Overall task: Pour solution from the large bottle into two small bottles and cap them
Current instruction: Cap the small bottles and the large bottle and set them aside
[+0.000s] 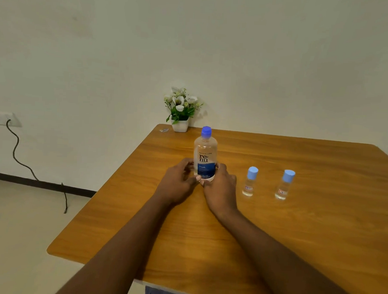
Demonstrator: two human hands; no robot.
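Task at start. Left hand (178,181) and right hand (220,185) cup base of capped renu bottle (205,156), upright on table (207,236); grip firmness unclear. Two small bottles (249,182) (283,185) capped, right, well apart. Uncapping, pouring, recapping all remain.

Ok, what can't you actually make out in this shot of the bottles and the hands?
Head view only:
- Large bottle: its base is hidden by the left hand and right hand; whether either grip is firm is unclear.
- Small print on both small bottles: too small.
- Their fill levels: clear, unreadable.
- Table: its right side is cut off by the frame edge.
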